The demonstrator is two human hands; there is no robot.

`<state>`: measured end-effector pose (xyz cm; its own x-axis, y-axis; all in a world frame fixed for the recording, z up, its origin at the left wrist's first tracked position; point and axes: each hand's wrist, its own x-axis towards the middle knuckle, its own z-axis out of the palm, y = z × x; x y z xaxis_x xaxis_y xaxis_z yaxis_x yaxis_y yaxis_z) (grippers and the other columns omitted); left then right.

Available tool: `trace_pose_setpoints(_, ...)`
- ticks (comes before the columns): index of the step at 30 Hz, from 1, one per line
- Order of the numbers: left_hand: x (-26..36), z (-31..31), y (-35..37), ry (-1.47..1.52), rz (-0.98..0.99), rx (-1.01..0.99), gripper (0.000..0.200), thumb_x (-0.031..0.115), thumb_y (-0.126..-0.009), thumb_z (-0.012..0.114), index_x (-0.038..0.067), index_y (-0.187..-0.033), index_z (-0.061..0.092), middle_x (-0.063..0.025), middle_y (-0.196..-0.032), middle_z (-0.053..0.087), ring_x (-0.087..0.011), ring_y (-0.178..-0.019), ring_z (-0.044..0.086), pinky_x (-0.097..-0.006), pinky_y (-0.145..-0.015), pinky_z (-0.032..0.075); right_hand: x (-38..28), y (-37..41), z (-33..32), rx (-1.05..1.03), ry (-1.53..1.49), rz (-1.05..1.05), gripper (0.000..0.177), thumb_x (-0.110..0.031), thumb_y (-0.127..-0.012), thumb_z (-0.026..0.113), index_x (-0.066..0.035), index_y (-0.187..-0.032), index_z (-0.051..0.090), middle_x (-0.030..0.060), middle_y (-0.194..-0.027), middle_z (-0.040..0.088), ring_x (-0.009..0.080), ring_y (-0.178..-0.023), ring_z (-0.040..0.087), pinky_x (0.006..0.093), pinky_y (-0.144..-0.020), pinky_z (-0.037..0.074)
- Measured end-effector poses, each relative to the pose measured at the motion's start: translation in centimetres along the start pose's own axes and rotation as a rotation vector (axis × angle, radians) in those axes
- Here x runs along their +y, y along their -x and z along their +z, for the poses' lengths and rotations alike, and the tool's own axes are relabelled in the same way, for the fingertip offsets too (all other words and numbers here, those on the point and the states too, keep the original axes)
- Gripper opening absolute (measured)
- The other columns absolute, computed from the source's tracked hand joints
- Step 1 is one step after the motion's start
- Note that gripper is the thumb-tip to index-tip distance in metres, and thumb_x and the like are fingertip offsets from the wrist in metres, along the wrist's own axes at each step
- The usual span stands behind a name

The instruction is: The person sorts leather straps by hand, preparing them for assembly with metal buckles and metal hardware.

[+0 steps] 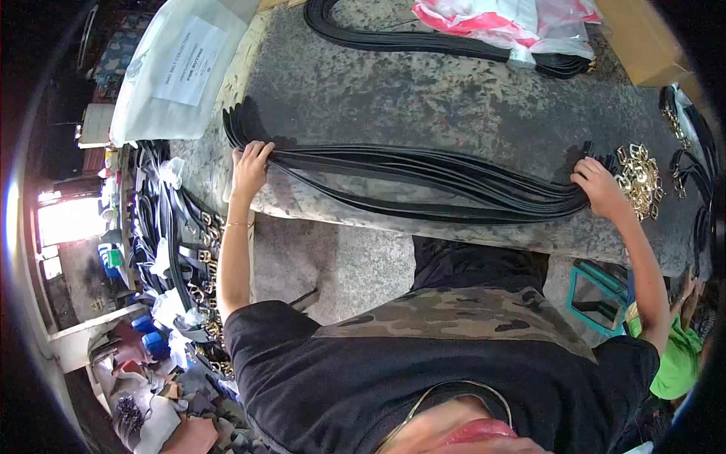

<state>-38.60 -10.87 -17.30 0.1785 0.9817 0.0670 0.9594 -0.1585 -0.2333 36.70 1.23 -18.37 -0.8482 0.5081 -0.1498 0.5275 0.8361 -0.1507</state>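
The bundle of black straps lies along the near edge of the stone table. The left hand is curled tightly round one end, and the right hand is closed over the other, its fingertips hidden among the straps. Brass buckles lie just beside the right hand, and a second strap bundle and a plastic bag lie at the far edge, partly cut off.

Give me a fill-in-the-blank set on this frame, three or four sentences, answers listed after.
1. The left hand and right hand each grip one end of a bundle of straps coloured ___.
2. The buckles lie at the end held by the ___ hand.
3. Those buckles are ___ in colour.
4. The white bag at the table's corner carries a paper ___.
Missing words: black; right; gold; label.
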Motion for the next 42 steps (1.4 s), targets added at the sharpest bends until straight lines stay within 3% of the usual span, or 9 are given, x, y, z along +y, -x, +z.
trace_pose_setpoints(8,-1.3,1.7,0.9,-0.126,-0.066,-0.070,0.055,-0.003,-0.075,0.057,0.016,-0.126,0.050,-0.0063,-0.139,0.044,-0.0246,-0.136,0.036,-0.0613,-0.104,0.031,-3.0,-0.1,-1.6,-0.222,0.156,0.259,0.098,-0.015,-0.051,0.089,-0.010,-0.136,0.041,0.0138,-0.147,0.033,0.0316,-0.143,0.019,0.0579,-0.117,0.014)
trace_pose_setpoints(13,-4.7,3.7,-1.0,-0.196,-0.216,-0.043,0.032,0.002,-0.085,0.049,0.017,-0.112,0.055,-0.0037,-0.131,0.049,-0.0239,-0.130,0.042,-0.0655,-0.102,0.030,-2.0,1.0,0.5,-0.114,0.217,0.194,0.101,-0.025,-0.042,0.091,-0.010,-0.132,0.046,0.0106,-0.145,0.038,0.0286,-0.143,0.022,0.0578,-0.116,0.016)
trace_pose_setpoints(18,-3.7,3.2,-2.6,-0.493,-0.384,-0.256,0.060,0.010,-0.087,0.054,0.025,-0.143,0.037,-0.0098,-0.150,0.034,-0.0342,-0.139,0.028,-0.0649,-0.105,0.027,-3.0,1.9,-0.6,0.025,-0.128,0.282,0.095,-0.031,-0.043,0.087,-0.009,-0.129,0.051,0.0109,-0.145,0.040,0.0296,-0.142,0.026,0.0573,-0.115,0.019)
trace_pose_setpoints(21,2.7,-2.2,-2.5,-0.331,-0.381,-0.501,0.071,0.007,-0.080,0.060,0.024,-0.144,0.035,-0.0088,-0.152,0.031,-0.0346,-0.140,0.028,-0.0642,-0.105,0.028,-3.0,4.0,-1.6,0.393,-0.378,0.509,0.081,-0.033,-0.061,0.083,-0.010,-0.131,0.051,0.0094,-0.147,0.041,0.0297,-0.141,0.030,0.0461,-0.114,0.024)
trace_pose_setpoints(24,15.4,-6.7,-2.9,0.092,-0.340,-0.224,0.067,0.017,-0.086,0.062,0.009,-0.146,0.033,-0.0168,-0.151,0.031,-0.0353,-0.141,0.026,-0.0555,-0.111,0.024,-1.6,7.5,1.6,0.779,-0.562,0.841,0.057,-0.025,-0.087,0.069,-0.005,-0.136,0.047,0.0125,-0.144,0.045,0.0272,-0.135,0.039,0.0403,-0.111,0.030)
trace_pose_setpoints(28,35.3,-8.4,-5.7,0.596,-0.041,-0.027,0.065,0.024,-0.084,0.068,0.002,-0.139,0.043,-0.0198,-0.147,0.038,-0.0355,-0.138,0.031,-0.0454,-0.114,0.024,-1.8,6.6,7.4,0.937,-0.884,0.905,0.063,-0.031,-0.089,0.066,-0.005,-0.141,0.042,0.0145,-0.147,0.040,0.0274,-0.137,0.036,0.0412,-0.111,0.030)
trace_pose_setpoints(32,47.4,-6.8,-9.5,0.606,0.233,0.048,0.073,0.050,-0.084,0.060,0.005,-0.139,0.042,-0.0186,-0.142,0.040,-0.0371,-0.136,0.030,-0.0596,-0.110,0.017,0.0,4.6,7.4,0.918,-0.933,0.789,0.068,-0.037,-0.091,0.063,-0.007,-0.145,0.035,0.0146,-0.149,0.038,0.0277,-0.138,0.035,0.0418,-0.111,0.030)
trace_pose_setpoints(38,49.1,-5.6,-8.6,0.404,0.308,-0.014,0.073,0.056,-0.087,0.053,0.008,-0.141,0.041,-0.0160,-0.139,0.042,-0.0343,-0.130,0.036,-0.0624,-0.108,0.017,1.8,2.2,9.2,0.864,-0.508,0.775,0.052,-0.040,-0.093,0.057,-0.001,-0.127,0.055,0.0171,-0.136,0.050,0.0345,-0.130,0.043,0.0437,-0.106,0.034)
trace_pose_setpoints(42,48.8,-6.5,-8.8,0.409,0.279,-0.025,0.069,0.051,-0.084,0.060,0.007,-0.136,0.045,-0.0141,-0.127,0.049,-0.0317,-0.120,0.043,-0.0590,-0.105,0.024,0.6,4.2,9.4,1.016,-0.916,0.760,0.052,-0.035,-0.097,0.051,-0.002,-0.136,0.047,0.0124,-0.146,0.041,0.0296,-0.134,0.039,0.0419,-0.107,0.034)
